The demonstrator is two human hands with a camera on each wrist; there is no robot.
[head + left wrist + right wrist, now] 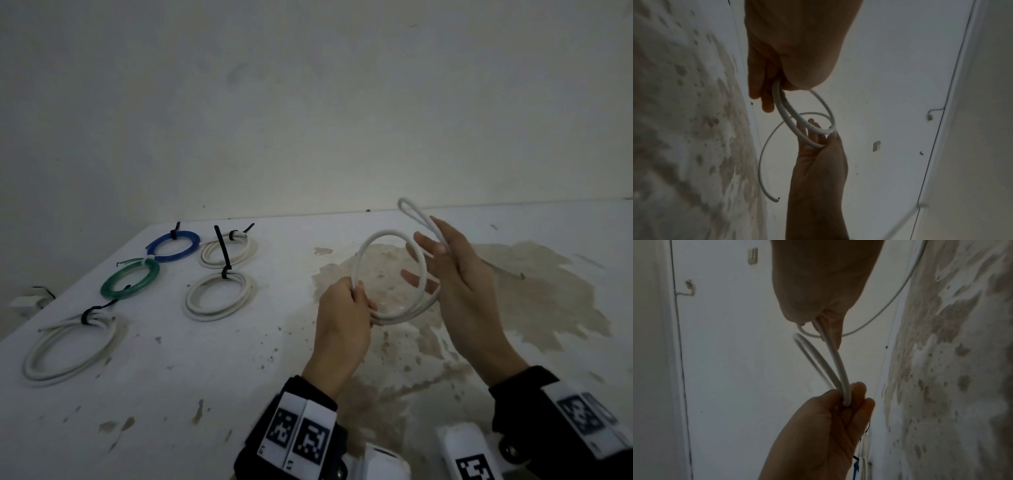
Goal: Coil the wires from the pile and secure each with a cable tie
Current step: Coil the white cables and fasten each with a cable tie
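Observation:
A white wire (383, 232) is partly wound into a loose coil that both hands hold above the table (205, 377). My left hand (361, 298) grips the coil's lower left side, fingers curled round the strands (838, 366). My right hand (438, 260) is at the coil's right side. Its fingers are mostly straight, with the wire pinched against the thumb (824, 331). A narrow loop of wire (406, 204) sticks up past the right hand's fingers. The wire's free end (774, 199) hangs loose below.
Several tied coils lie at the left of the table: a blue one (173, 246), a green one (130, 279) and three white ones (224, 253) (219, 296) (68, 346), each with a black cable tie. A brown stain (513, 291) marks the tabletop under the hands. A wall stands behind.

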